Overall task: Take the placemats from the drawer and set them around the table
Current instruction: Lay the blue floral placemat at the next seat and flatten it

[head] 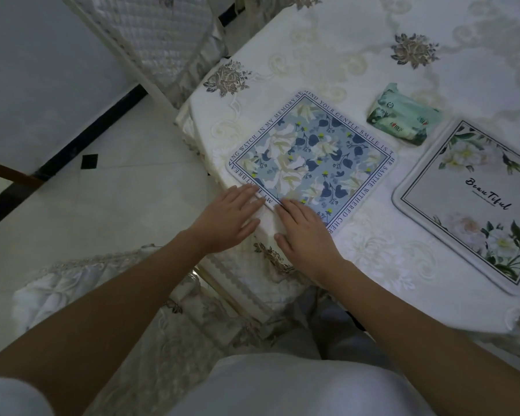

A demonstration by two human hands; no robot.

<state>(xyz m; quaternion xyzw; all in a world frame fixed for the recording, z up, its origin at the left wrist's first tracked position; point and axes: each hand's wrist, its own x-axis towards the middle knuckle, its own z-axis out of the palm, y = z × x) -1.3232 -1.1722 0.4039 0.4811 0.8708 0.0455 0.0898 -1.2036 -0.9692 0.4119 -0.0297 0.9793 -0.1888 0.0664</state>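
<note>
Blue mat: we see the blue mat [309, 154] lying flat on the table [192, 127], at its near-left corner, turned so that one corner points towards us.
Left hand: our left hand [231, 217] is released, fingers straight and together, holding nothing; its fingertips touch the blue mat's near-left edge, right at the table's edge.
Right hand: our right hand [306, 235] is also released and flat; its fingers press on the blue mat's near corner, and the palm rests on the cloth [373, 256].
White mat: the white mat [451, 187], with flowers and the word "Beautiful", lies flat to the right of the blue mat, near it but apart.
Pack: a green tissue pack [403, 115] lies on the cloth beyond the gap between the two mats, touching neither.
Cloth: cream, embroidered, hanging over the table's edge.
Chairs: one covered chair [162, 40] stands at the table's far left, another [102, 283] at our near left.
Floor: pale tile floor [117, 190] with a dark strip.
</note>
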